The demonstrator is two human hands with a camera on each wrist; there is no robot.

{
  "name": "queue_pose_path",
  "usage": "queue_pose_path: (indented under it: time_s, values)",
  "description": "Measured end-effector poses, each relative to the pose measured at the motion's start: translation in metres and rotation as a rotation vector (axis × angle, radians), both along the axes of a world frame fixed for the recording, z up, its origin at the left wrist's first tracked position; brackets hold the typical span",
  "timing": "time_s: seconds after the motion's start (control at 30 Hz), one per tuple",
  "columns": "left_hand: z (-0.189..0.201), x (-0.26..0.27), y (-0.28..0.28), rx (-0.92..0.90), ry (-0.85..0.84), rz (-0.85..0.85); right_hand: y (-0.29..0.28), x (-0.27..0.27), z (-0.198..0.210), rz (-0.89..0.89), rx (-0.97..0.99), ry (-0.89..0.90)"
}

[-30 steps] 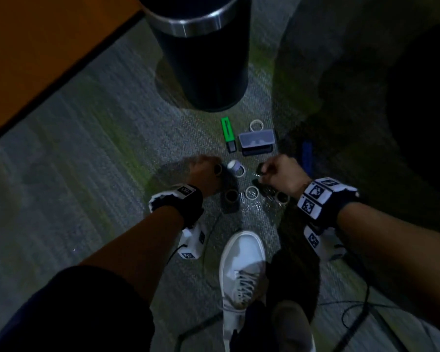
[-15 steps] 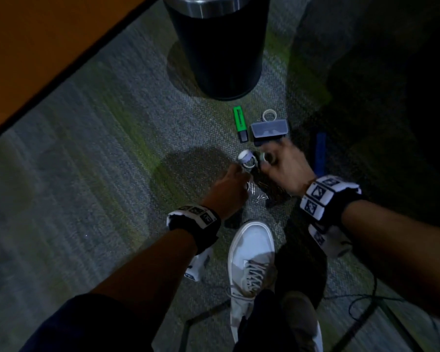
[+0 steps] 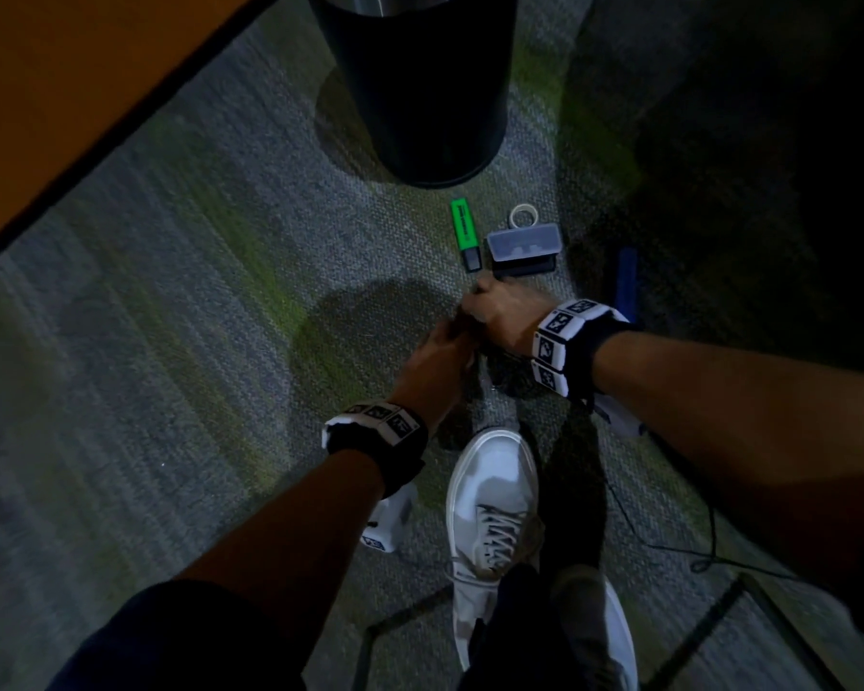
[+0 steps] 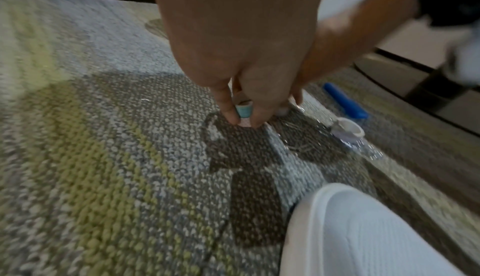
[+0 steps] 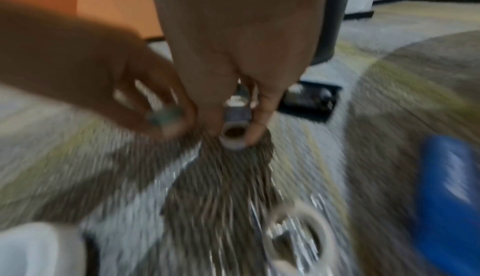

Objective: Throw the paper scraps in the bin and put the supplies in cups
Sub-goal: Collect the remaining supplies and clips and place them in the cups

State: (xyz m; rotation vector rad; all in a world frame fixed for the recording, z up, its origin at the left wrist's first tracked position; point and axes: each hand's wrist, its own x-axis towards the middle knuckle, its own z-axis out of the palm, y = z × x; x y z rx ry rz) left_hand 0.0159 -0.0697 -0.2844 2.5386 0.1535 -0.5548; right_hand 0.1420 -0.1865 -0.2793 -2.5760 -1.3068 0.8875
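My left hand [image 4: 242, 120] hangs low over the carpet and pinches a small teal tape roll [image 4: 244, 111] with a pink one under it. Close beside it, my right hand [image 5: 233, 134] pinches a short stack of small tape rolls [image 5: 235, 124] between thumb and fingers. In the head view the two hands [image 3: 470, 331] meet just short of a green highlighter [image 3: 465, 231], a clear case [image 3: 522, 244] and a white tape roll [image 3: 523, 215]. The dark bin [image 3: 420, 92] stands beyond them. No cup shows.
A blue pen [image 3: 626, 281] lies to the right of my right hand. One more tape roll [image 4: 349, 129] sits on a clear plastic wrapper near it. My white shoe [image 3: 492, 491] is just behind the hands. An orange panel [image 3: 71, 92] borders the carpet at left.
Both hands started apart over the scattered small rolls, picked some up and came together, moving forward toward the case. Fewer rolls lie on the carpet now.
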Motion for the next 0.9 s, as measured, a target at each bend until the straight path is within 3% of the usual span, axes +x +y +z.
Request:
queue_pose_path:
  time_s: [0.13, 0.27, 0.37, 0.43, 0.5, 0.57, 0.67, 0.77, 0.9]
  values:
    - [-0.001, 0.009, 0.011, -0.028, -0.054, 0.059, -0.016, 0.0, 0.001, -0.129, 0.12, 0.136]
    - [0.01, 0.032, 0.01, -0.046, -0.086, 0.104, -0.042, 0.024, 0.018, -0.624, 0.334, 0.32]
    - [0.012, 0.054, 0.007, -0.107, -0.075, 0.099, -0.079, 0.039, 0.026, -0.759, 0.357, 0.424]
    - [0.012, 0.069, 0.002, -0.125, -0.06, 0.062, -0.106, 0.045, 0.026, -0.744, 0.29, 0.404]
    - [0.014, 0.081, -0.008, -0.099, -0.058, -0.009, -0.125, 0.043, 0.025, -0.658, 0.169, 0.27]
    - [0.016, 0.087, -0.019, -0.036, -0.084, -0.098, -0.134, 0.03, 0.023, -0.607, 0.126, 0.277]
    - [0.007, 0.089, -0.03, 0.081, -0.137, -0.213, -0.13, 0.001, 0.015, -0.561, 0.102, 0.317]
    - [-0.002, 0.087, -0.035, 0.196, -0.127, -0.277, -0.127, -0.02, 0.006, -0.443, 0.062, 0.214]
    - [0.005, 0.09, -0.039, 0.235, -0.14, -0.326, -0.126, -0.036, -0.002, -0.419, 0.006, 0.172]
